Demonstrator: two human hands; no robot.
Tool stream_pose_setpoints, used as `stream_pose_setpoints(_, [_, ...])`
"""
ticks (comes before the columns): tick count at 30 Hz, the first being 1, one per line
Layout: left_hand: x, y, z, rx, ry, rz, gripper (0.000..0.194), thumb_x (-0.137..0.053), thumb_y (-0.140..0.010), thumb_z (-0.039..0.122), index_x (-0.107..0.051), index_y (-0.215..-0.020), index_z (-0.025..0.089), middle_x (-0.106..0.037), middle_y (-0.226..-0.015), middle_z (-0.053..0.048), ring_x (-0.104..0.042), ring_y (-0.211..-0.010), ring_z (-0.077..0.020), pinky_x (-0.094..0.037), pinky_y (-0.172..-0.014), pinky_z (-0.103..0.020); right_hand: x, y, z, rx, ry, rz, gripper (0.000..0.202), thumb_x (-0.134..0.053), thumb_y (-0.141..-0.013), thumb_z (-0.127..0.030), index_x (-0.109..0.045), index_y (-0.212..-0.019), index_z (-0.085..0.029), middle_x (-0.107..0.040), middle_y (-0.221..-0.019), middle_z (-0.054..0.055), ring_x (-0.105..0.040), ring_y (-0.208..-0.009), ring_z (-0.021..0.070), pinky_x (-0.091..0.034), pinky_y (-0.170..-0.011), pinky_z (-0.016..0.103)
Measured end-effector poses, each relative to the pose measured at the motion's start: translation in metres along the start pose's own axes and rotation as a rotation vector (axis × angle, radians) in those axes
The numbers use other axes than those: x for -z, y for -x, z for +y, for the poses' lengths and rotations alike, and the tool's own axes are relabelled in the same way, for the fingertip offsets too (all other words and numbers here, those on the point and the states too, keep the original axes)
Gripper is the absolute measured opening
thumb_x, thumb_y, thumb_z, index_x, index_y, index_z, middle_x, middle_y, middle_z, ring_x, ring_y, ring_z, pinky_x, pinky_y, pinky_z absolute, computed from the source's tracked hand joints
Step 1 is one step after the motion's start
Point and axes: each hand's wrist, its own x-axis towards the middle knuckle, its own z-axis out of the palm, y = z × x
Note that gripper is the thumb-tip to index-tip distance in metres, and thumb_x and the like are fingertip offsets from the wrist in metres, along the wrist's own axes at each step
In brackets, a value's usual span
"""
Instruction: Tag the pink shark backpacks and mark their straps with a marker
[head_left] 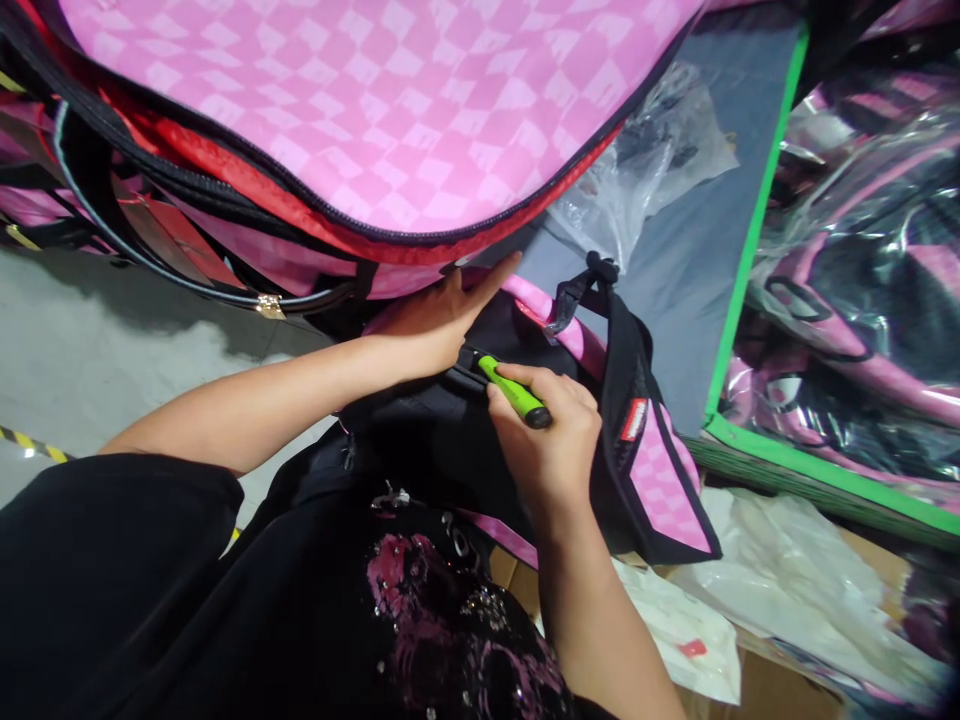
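A black and pink bag [420,430] lies in front of me, its black side up. My right hand [551,430] is closed around a green marker [514,392] with a black end, its tip touching the black fabric near a small slit or strip. My left hand [442,325] rests on the bag just beyond the marker tip, index finger stretched out and thumb side down on the fabric. A black strap [626,360] with a buckle and a small red label [634,419] runs along the bag's right side.
A large pink checkered bag [375,110] with red lining lies just beyond my hands. Clear plastic [622,190] sits on a grey surface with a green edge [757,220]. Plastic-wrapped bags [885,270] are at right. White plastic packaging [795,560] lies at lower right.
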Motion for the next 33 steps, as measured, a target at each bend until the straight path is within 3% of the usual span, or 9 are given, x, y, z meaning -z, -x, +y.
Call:
stream_pose_setpoints(21, [0.0003, -0.0002, 0.0014, 0.012, -0.02, -0.008, 0.088, -0.046, -0.092, 0.016, 0.016, -0.151, 0.036, -0.037, -0.14, -0.017, -0.063, -0.103, -0.0242, -0.051, -0.08, -0.03, -0.0047, -0.0019, -0.0062, 0.047, 0.13, 0.024, 0.01, -0.061, -0.078, -0.024, -0.069, -0.084, -0.022, -0.073, -0.08, 0.002, -0.066, -0.079, 0.0209, -0.042, -0.095, 0.043])
stream_pose_setpoints(25, [0.0014, 0.0003, 0.002, 0.014, -0.006, -0.01, 0.089, -0.048, -0.092, 0.015, 0.016, -0.151, 0.036, -0.038, -0.139, -0.017, -0.062, -0.105, -0.0243, -0.05, -0.082, -0.03, -0.0026, -0.0017, -0.0059, 0.024, 0.085, -0.028, 0.011, -0.061, -0.079, -0.025, -0.069, -0.086, -0.023, -0.074, -0.084, 0.002, -0.067, -0.079, 0.0214, -0.044, -0.091, 0.042])
stream_pose_setpoints(33, [0.0055, 0.0027, 0.0043, 0.013, -0.015, -0.001, 0.089, -0.049, -0.09, 0.014, 0.011, -0.153, 0.033, -0.042, -0.135, -0.015, -0.063, -0.102, -0.0225, -0.051, -0.08, -0.028, -0.0037, -0.0003, -0.0034, -0.01, 0.065, -0.012, 0.012, -0.062, -0.079, -0.026, -0.07, -0.087, -0.023, -0.074, -0.086, 0.002, -0.067, -0.082, 0.0219, -0.044, -0.094, 0.043])
